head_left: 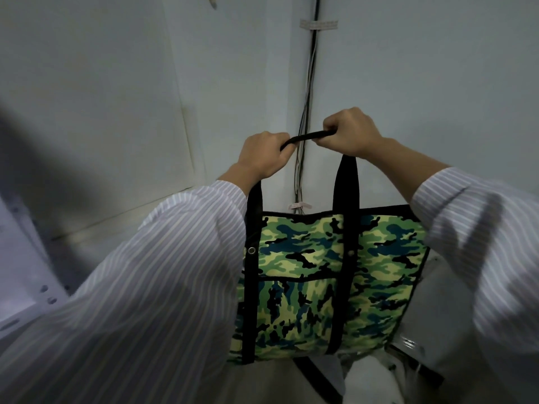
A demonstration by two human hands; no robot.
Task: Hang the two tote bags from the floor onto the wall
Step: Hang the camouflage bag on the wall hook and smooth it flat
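The camouflage tote bag (pixel 326 284) is hung below both fists — left hand (pixel 264 157), right hand (pixel 351 132) — closed on its black handle (pixel 309 137), stretched left-right near the wall (pixel 437 83).

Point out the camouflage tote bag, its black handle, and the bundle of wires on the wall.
camouflage tote bag (pixel 315 287): head view, front panel.
black handle (pixel 309 137): head view, top span between the hands.
bundle of wires (pixel 306 91): head view, mid-run.

left hand (pixel 264 154): raised, fisted grip | right hand (pixel 351 132): raised, fisted grip
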